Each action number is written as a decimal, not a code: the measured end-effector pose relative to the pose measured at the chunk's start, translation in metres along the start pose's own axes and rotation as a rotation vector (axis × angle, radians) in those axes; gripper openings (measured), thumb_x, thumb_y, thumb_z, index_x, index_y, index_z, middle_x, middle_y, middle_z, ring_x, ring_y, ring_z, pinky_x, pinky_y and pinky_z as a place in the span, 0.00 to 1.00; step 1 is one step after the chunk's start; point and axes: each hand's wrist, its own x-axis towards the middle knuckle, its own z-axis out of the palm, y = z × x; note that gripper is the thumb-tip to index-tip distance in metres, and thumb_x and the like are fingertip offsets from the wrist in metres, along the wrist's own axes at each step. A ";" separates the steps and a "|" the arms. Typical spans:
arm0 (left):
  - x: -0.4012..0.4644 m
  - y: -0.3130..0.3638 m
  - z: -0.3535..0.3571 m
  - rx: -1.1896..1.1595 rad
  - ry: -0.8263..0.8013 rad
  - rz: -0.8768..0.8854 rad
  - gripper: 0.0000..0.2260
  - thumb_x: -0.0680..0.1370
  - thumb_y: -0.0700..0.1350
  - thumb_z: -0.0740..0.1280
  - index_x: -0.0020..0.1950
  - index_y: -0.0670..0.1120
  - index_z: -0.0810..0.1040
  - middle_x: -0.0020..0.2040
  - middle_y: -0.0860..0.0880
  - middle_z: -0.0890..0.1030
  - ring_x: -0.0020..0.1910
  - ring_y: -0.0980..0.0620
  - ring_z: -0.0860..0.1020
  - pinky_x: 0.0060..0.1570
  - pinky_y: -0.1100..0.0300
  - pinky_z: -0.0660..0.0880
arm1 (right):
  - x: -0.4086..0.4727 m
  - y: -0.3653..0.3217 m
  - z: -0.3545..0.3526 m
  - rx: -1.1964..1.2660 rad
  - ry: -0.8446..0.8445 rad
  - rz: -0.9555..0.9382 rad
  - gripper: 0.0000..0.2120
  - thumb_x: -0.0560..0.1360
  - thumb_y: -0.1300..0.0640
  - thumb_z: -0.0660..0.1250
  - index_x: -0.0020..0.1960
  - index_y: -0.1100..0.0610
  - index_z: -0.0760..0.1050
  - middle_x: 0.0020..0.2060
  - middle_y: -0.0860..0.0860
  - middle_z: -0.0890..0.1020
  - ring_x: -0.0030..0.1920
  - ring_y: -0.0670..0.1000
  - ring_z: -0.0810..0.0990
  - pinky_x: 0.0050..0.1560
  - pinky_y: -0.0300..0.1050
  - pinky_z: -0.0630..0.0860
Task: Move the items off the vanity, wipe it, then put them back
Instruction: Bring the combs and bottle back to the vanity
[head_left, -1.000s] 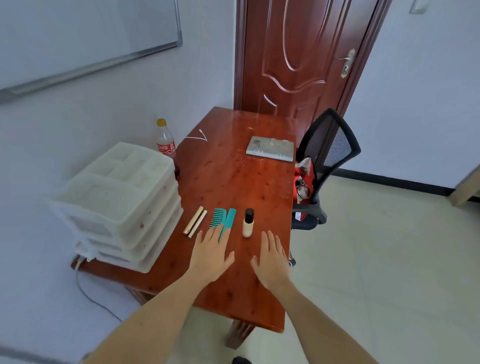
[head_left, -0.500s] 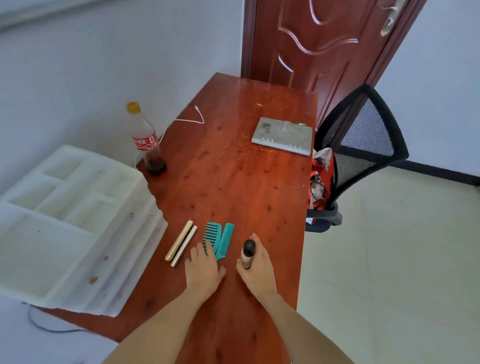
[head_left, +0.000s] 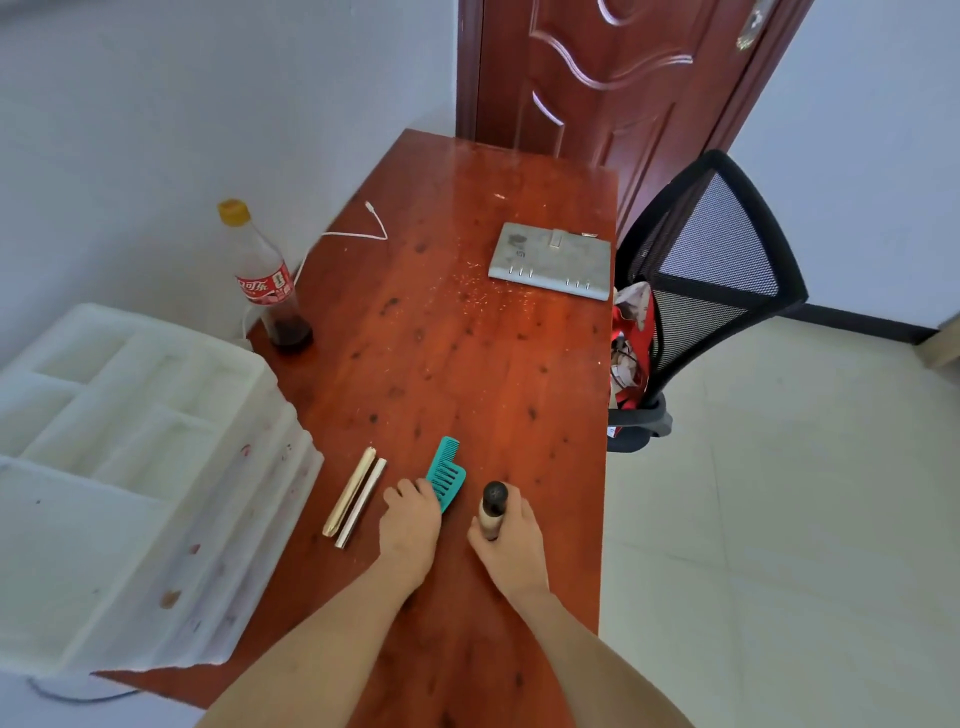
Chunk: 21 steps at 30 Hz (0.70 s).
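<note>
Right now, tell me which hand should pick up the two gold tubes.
Left. The left hand sits right beside the two gold tubes, gripping only the teal comb. The right hand is farther off, its grip closed on the small bottle.

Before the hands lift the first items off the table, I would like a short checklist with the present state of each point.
1. Right hand closed around bottle: ok.
2. Left hand gripping comb: cannot tell, fingers only cover its near end.
3. Bottle cap on: ok.
4. Two gold tubes clear of both hands: ok.
5. Table ready for wiping: not ok, cola bottle, binder and crumbs remain.
</note>
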 end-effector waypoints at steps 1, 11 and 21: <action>0.000 -0.001 -0.002 -0.017 -0.001 -0.001 0.16 0.62 0.43 0.78 0.45 0.40 0.78 0.40 0.43 0.78 0.38 0.47 0.78 0.26 0.61 0.74 | -0.001 -0.001 0.000 0.003 0.008 0.010 0.21 0.71 0.56 0.69 0.61 0.56 0.69 0.51 0.53 0.77 0.51 0.52 0.76 0.52 0.38 0.70; -0.015 -0.006 0.012 -0.146 -0.044 0.002 0.16 0.77 0.42 0.64 0.63 0.43 0.64 0.61 0.44 0.70 0.59 0.46 0.72 0.52 0.56 0.74 | -0.025 0.001 0.000 -0.043 0.015 0.018 0.19 0.69 0.56 0.69 0.59 0.55 0.70 0.50 0.49 0.76 0.50 0.48 0.73 0.50 0.35 0.67; -0.063 -0.024 -0.006 -0.357 0.040 -0.039 0.18 0.77 0.52 0.62 0.61 0.46 0.63 0.58 0.46 0.77 0.54 0.47 0.79 0.42 0.60 0.74 | -0.041 0.000 -0.010 0.181 0.030 0.115 0.14 0.66 0.65 0.69 0.47 0.52 0.70 0.39 0.48 0.78 0.41 0.48 0.77 0.45 0.42 0.75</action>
